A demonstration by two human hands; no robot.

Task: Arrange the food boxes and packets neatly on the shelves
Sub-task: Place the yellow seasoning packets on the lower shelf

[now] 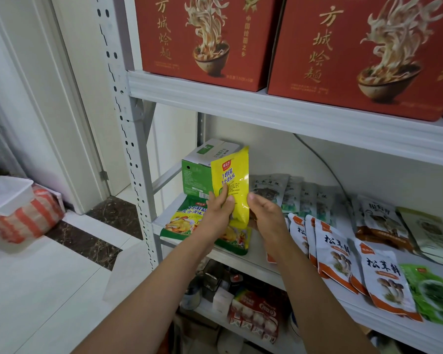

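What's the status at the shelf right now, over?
Left hand and right hand both hold yellow packet, upright over middle shelf. Green packet lies flat beneath it, green box behind. Mushroom packets to the right.

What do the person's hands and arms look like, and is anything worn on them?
The left hand and the right hand are bare: no gloves, no visible rings or watch. The left forearm and right forearm are uncovered down to the picture's edge, so no sleeve shows.

Home pantry; stocked metal shelving (266,108)
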